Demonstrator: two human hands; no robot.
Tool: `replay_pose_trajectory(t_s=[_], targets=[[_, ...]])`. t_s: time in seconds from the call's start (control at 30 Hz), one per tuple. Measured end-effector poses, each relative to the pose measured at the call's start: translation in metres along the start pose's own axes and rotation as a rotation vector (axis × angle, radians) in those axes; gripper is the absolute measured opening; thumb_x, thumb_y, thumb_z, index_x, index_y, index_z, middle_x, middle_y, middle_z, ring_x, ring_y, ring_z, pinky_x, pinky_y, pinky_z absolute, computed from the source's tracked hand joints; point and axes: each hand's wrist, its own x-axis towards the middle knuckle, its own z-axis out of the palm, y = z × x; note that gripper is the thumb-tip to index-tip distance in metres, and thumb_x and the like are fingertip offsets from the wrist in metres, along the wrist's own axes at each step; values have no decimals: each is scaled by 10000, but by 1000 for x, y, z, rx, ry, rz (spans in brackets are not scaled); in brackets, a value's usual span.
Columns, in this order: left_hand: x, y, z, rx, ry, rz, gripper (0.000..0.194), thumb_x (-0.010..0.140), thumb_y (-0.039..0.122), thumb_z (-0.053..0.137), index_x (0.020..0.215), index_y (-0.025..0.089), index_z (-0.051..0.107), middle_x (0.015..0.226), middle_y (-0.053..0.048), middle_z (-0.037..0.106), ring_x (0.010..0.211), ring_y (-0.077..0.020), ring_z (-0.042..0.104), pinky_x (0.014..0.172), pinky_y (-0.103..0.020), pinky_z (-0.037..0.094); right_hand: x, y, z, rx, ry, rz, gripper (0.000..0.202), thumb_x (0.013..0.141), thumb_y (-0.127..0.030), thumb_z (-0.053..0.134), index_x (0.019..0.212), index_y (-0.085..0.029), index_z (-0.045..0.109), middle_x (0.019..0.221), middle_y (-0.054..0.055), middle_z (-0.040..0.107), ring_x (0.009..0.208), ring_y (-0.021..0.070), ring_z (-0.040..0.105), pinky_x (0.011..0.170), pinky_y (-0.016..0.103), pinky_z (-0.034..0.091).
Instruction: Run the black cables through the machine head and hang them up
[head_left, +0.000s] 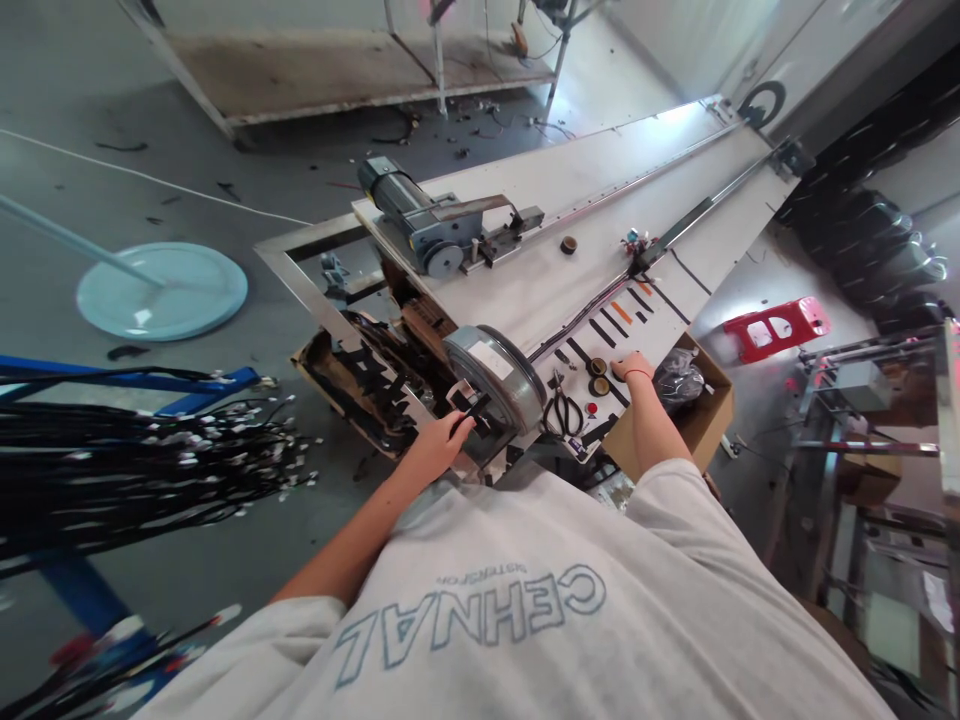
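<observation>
My left hand [444,440] is at the near end of the bench, its fingers closed around a small black piece [475,408] in front of a grey metal wheel [496,380]. What the piece belongs to is hard to see. Over on the bench's right edge, my right hand [636,367] rests with its fingers bent together; anything inside them is hidden. Beside it lie tape rolls [598,384], and black-handled scissors [562,412] sit closer to the wheel. A red button [592,409] shows between the scissors and my right hand.
Black and orange strips [621,312] lie along the white bench [592,205]. A motor [401,200] stands at its left side, and a sliding rail [682,232] runs lengthwise. An open cardboard box [709,400] is at right. Bundled black cables [150,455] hang at left.
</observation>
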Motion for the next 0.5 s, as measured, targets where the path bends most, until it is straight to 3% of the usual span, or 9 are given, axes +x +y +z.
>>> replay_pose_trajectory(t_s=[0.2,0.37,0.5], targets=[[-23,-15,-1,-32,-12,-48,442,861,526,318,747,191,585,719,-54,686,677,-205,618,652,-288,439,-4,-2,-1,-53,46,39,732,794,-529,557,1321,-33,449,1261,263,511,1155,324,524,968,431,393],[-32,-17,-4,-33,-24,-43,501,861,568,305,696,187,585,698,-47,678,649,-192,597,632,-273,427,-12,-5,-5,-30,19,52,695,783,-522,579,1281,-44,494,1223,257,541,1127,321,547,940,428,414],[-30,-30,-5,16,-39,-45,536,870,574,276,664,184,581,644,-38,644,617,-184,573,612,-272,412,-11,-8,-23,24,-50,46,578,803,-474,581,1202,-55,570,1204,241,568,1126,336,545,964,452,388]])
